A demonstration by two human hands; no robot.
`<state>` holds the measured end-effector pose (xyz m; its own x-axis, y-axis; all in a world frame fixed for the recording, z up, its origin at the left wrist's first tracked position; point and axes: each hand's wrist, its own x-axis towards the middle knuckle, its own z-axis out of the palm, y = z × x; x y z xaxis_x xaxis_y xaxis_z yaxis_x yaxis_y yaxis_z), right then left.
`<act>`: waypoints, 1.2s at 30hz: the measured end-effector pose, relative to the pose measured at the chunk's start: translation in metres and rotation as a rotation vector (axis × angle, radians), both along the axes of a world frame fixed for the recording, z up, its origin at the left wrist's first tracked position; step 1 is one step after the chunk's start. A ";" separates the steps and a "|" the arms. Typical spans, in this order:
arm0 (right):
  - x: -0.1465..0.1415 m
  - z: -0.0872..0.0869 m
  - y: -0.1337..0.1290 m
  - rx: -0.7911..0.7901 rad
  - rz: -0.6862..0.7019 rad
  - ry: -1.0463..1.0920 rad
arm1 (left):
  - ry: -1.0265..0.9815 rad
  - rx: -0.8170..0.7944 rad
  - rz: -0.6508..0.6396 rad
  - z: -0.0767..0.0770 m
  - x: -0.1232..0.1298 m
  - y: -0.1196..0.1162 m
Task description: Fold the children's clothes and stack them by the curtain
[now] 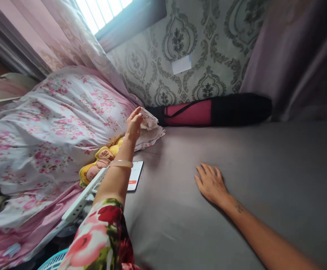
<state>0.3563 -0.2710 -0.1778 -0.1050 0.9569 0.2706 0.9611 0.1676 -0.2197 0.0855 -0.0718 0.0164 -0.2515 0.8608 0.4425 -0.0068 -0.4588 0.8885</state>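
My left hand [134, 123] reaches out to the far side of the grey sheet, its fingers closed on the edge of a light patterned cloth [149, 123]. Part of that cloth rests on a folded floral fabric [149, 139]. My right hand [211, 182] lies flat on the grey sheet [180, 210], palm down with the fingers spread and nothing in it. Beneath my left forearm a phone [136, 175] with a lit white screen is partly covered.
A black and pink long bag [191, 113] lies along the patterned wall. At left are floral bedding [76, 108], a yellow cartoon plush [91, 172], a white rack edge [80, 202] and a blue basket [53, 260]. Curtains hang on both sides.
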 end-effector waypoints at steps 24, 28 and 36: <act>0.049 0.096 -0.007 0.484 0.077 0.845 | 0.233 0.239 -0.650 -0.025 0.164 -0.159; 0.068 0.111 -0.011 0.342 0.055 0.914 | 0.133 0.104 -0.630 -0.044 0.174 -0.151; 0.102 0.174 -0.062 0.295 -0.014 0.823 | 0.013 -0.052 -0.875 -0.062 0.195 -0.157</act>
<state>0.4582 -0.3330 -0.0043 0.2443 0.8355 0.4922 0.5183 0.3164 -0.7945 0.2801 -0.2289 -0.0455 0.5137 0.7612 0.3958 -0.3272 -0.2527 0.9106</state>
